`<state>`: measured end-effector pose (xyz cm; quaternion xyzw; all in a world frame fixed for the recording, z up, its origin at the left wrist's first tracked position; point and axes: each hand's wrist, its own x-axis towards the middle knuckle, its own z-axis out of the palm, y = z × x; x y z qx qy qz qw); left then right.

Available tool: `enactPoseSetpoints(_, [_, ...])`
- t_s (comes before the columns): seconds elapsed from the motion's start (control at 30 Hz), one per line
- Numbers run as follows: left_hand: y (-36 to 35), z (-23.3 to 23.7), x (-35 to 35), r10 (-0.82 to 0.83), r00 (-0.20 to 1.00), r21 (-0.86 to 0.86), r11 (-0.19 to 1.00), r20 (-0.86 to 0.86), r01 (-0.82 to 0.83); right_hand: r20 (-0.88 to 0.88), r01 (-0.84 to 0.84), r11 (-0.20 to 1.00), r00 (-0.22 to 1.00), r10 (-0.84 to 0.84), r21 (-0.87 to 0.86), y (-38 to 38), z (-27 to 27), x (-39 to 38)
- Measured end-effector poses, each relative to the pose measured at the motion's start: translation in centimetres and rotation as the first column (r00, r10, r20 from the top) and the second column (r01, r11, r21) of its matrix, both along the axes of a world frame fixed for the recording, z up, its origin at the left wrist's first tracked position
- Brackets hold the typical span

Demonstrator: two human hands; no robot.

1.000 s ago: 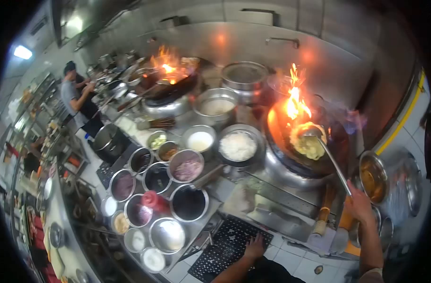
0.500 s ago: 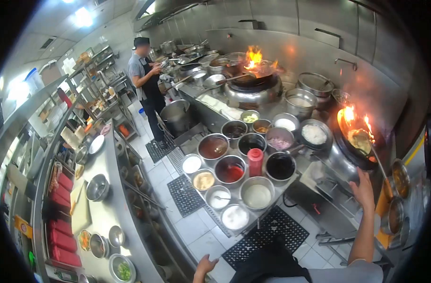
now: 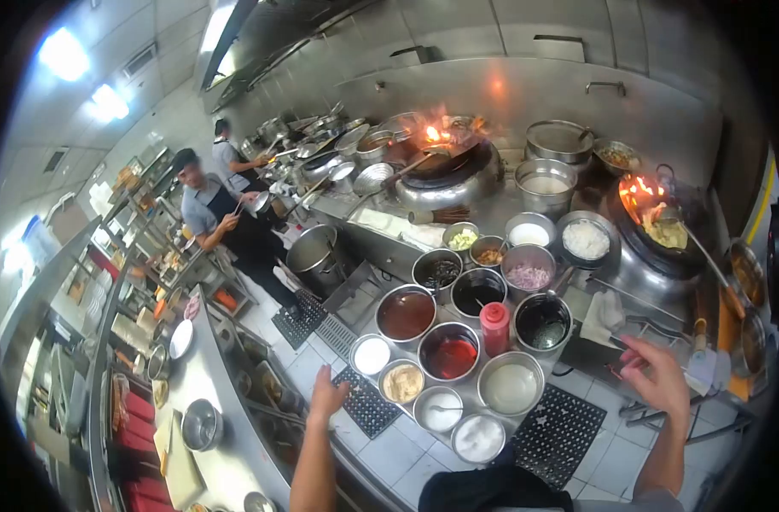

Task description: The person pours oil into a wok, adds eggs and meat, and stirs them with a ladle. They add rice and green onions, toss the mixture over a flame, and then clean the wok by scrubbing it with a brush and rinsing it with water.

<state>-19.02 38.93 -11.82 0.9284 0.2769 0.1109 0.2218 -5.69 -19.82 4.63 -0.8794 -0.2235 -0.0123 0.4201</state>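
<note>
My left hand [image 3: 327, 394] is raised with its fingers apart and nothing in it, left of the sauce containers. At the right, my right hand [image 3: 654, 373] is held up with its fingers spread and empty, below a folded cloth [image 3: 605, 316]. Between the hands stand a red squeeze bottle [image 3: 494, 328], a pot of red sauce [image 3: 451, 352] and a pot of pale liquid [image 3: 510, 383]. Behind my right hand, a flaming wok [image 3: 648, 213] holds food and a long-handled ladle [image 3: 705, 256].
Another wok [image 3: 441, 162] flames farther back. Two people stand at the back left, one [image 3: 227, 218] holding a metal bowl. A prep counter [image 3: 236, 444] runs along the left, with a steel bowl [image 3: 202, 425]. Black mats [image 3: 560, 431] lie on the tiled floor.
The view has shifted. My left hand has risen, and my right hand is now lower, away from the wok. A second person has come into view at the back.
</note>
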Motion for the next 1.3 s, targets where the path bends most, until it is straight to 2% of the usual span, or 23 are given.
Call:
enactPoseSetpoints(0.07, [3.0,-1.0,1.5,-0.045,0.996,0.06,0.997,-0.074,0.05,-0.037,-0.063,0.998,0.997,0.064,0.012,0.9,-0.1,0.1])
enactPoseSetpoints(0.23, [9.1,-3.0,9.1,-0.172,0.972,0.036,0.983,-0.163,0.18,-0.065,-0.019,1.0,0.998,0.02,0.017,1.9,0.0,-1.3])
enactPoseSetpoints(0.27, [10.5,-4.1,11.5,-0.212,0.957,0.093,0.968,-0.196,0.234,-0.054,0.018,1.0,0.998,-0.018,0.002,1.8,-0.5,-2.2])
enactPoseSetpoints(0.33, [12.7,-6.1,16.4,-0.296,0.921,0.14,0.931,-0.255,0.338,-0.206,0.328,0.943,0.928,-0.312,0.05,1.0,-3.3,-5.9])
enactPoseSetpoints(0.43, [13.3,-9.8,23.9,-0.438,0.831,0.146,0.849,-0.343,0.507,-0.369,0.461,0.888,0.825,-0.428,0.002,1.2,-3.4,-12.0])
enactPoseSetpoints(0.5, [13.1,-13.1,29.1,-0.511,0.772,0.126,0.797,-0.377,0.59,-0.589,0.598,0.795,0.679,-0.437,0.099,3.6,-2.1,-15.9])
enactPoseSetpoints(0.53, [12.7,-14.7,31.3,-0.548,0.728,0.13,0.756,-0.411,0.642,-0.577,0.62,0.781,0.665,-0.474,0.072,4.1,-2.2,-17.6])
enactPoseSetpoints(0.6, [11.5,-16.6,35.1,-0.583,0.697,0.093,0.736,-0.417,0.671,-0.806,0.752,0.656,0.343,-0.483,-0.073,5.0,-1.9,-20.5])
enactPoseSetpoints(0.63, [10.7,-17.2,36.9,-0.587,0.679,0.084,0.727,-0.44,0.682,-0.792,0.768,0.634,0.329,-0.514,-0.092,6.6,-1.2,-21.2])
enactPoseSetpoints(0.7, [9.5,-18.1,39.7,-0.597,0.641,0.044,0.714,-0.483,0.699,-0.804,0.808,0.524,0.112,-0.584,-0.268,9.9,-0.3,-22.5])
enactPoseSetpoints(0.73, [9.1,-18.7,41.0,-0.605,0.639,0.024,0.717,-0.475,0.697,-0.855,0.826,0.513,0.076,-0.513,-0.234,8.8,-1.1,-24.8])
enactPoseSetpoints(0.83, [8.5,-21.2,44.0,-0.665,0.615,0.006,0.677,-0.424,0.736,-0.837,0.839,0.432,-0.049,-0.546,-0.331,10.6,-2.2,-28.6])
enactPoseSetpoints(0.87, [8.2,-21.8,44.6,-0.649,0.611,0.024,0.676,-0.453,0.736,-0.657,0.342,0.894,0.608,-0.445,-0.289,7.6,-3.6,-33.3])
enactPoseSetpoints(0.9, [7.9,-22.1,45.1,-0.633,0.608,0.047,0.673,-0.48,0.738,-0.647,0.377,0.876,0.593,-0.479,-0.302,8.6,-3.3,-34.5])
enactPoseSetpoints(0.93, [7.5,-22.3,45.3,-0.623,0.604,0.021,0.687,-0.497,0.726,-0.792,0.636,0.733,0.305,-0.528,-0.243,9.5,-3.1,-36.0])
enactPoseSetpoints(0.97, [7.3,-22.7,45.5,-0.61,0.603,-0.002,0.703,-0.514,0.711,-0.896,0.832,0.504,0.02,-0.444,-0.231,10.1,-3.0,-37.1])
enactPoseSetpoints(1.03, [7.8,-26.2,46.0,-0.587,0.579,0.084,0.658,-0.566,0.749,-0.919,0.852,0.461,-0.055,-0.391,-0.247,5.2,-7.6,-44.4])
enactPoseSetpoints(1.1, [7.4,-27.2,46.5,-0.549,0.569,0.179,0.604,-0.612,0.776,-0.878,0.89,0.139,-0.383,-0.288,-0.434,2.3,-11.4,-48.7])
enactPoseSetpoints(1.13, [7.2,-26.4,46.3,-0.537,0.558,0.139,0.63,-0.633,0.764,-0.879,0.933,0.13,-0.26,-0.399,-0.335,4.1,-10.8,-48.6])
enactPoseSetpoints(1.17, [7.0,-25.5,45.9,-0.521,0.543,0.098,0.657,-0.659,0.748,-0.88,0.936,0.116,-0.265,-0.395,-0.333,4.8,-10.5,-47.6])
enactPoseSetpoints(1.23, [7.2,-23.5,45.6,-0.537,0.517,0.084,0.635,-0.666,0.768,-0.793,0.7,0.662,0.231,-0.564,-0.267,6.8,-9.7,-42.9])
enactPoseSetpoints(1.27, [7.7,-22.7,45.2,-0.56,0.506,0.045,0.641,-0.656,0.766,-0.961,0.99,0.123,0.103,-0.258,0.072,6.5,-10.1,-43.9])
enactPoseSetpoints(1.3, [8.4,-21.9,44.8,-0.577,0.499,0.011,0.647,-0.646,0.762,-0.851,0.911,0.312,-0.073,-0.52,-0.269,6.9,-10.7,-42.0])
